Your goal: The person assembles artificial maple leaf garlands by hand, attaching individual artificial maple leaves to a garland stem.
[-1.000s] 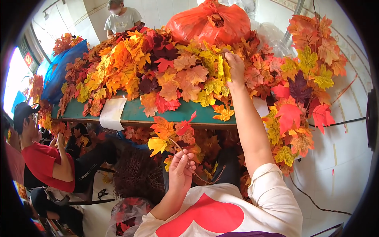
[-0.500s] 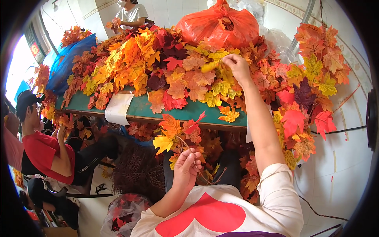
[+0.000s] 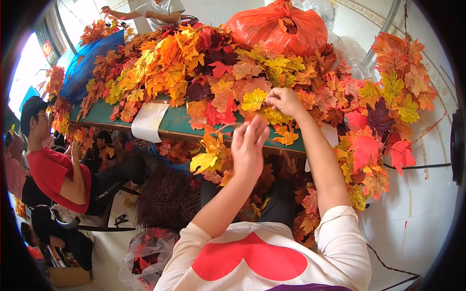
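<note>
My left hand is raised at the table's front edge, its fingers closed and slightly smeared by motion. It grips a thin brown stem carrying artificial maple leaves; a yellow leaf and orange ones hang to its left. A little higher and to the right, my right hand is closed in a pinch. At its fingertips is a yellow artificial leaf, and more yellow foliage shows just below the hand. The leaf's stalk is hidden by the fingers.
A heap of artificial leaves covers the green table. Behind it sits a red plastic bag, with a blue bag at left. Brown stems lie below. A person in red sits left; another is across.
My left hand has risen toward the right hand with the leafy stem. My right hand has come down and nearer with the yellow leaf. The person across has stretched an arm left.
</note>
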{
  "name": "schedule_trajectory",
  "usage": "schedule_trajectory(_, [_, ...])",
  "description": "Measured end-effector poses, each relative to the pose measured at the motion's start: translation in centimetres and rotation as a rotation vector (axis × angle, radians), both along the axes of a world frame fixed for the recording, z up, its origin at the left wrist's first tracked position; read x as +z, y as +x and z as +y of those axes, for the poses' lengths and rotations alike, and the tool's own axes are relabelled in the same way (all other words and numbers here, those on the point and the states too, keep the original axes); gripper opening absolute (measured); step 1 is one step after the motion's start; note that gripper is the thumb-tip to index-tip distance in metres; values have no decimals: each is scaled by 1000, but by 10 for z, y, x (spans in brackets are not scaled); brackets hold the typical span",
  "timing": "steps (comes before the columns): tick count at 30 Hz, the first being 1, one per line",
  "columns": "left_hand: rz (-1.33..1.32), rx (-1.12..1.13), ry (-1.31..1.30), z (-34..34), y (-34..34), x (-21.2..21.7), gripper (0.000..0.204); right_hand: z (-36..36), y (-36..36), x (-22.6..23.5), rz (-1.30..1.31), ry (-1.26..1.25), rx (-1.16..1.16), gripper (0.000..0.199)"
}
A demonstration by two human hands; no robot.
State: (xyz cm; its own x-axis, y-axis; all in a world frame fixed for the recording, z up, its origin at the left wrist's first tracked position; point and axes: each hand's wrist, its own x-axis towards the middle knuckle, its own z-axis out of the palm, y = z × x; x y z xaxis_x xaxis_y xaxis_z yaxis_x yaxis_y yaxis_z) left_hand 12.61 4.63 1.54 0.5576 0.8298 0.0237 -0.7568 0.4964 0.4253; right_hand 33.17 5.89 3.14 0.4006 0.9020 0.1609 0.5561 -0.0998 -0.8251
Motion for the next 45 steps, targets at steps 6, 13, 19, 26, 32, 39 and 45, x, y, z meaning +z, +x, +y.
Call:
schedule_trajectory(6, [107,14,-238,25,83,-53,12,-1,5,-16,90,-26,77,11])
schedule_trajectory(13, [206,-59,-218,27,94,-75,10,3,3,3,-81,-4,2,10])
schedule_trajectory(19, [198,-96,-199,31,89,-75,12,8,1,36,-50,396,-213,9])
schedule_trajectory(26, [33,-169,-219,22,34,-36,9,-36,-42,72,-71,765,48,7])
schedule_trajectory(32, [20,-163,-81,2,-22,-21,5,-85,-113,60,-15,360,75,3])
schedule_trajectory(39, [79,-153,-31,-17,-59,-8,7,-110,-154,32,-193,336,94,10])
schedule_trajectory(45, [96,-165,-58,-28,-69,-3,6,-117,-159,25,-92,332,66,9])
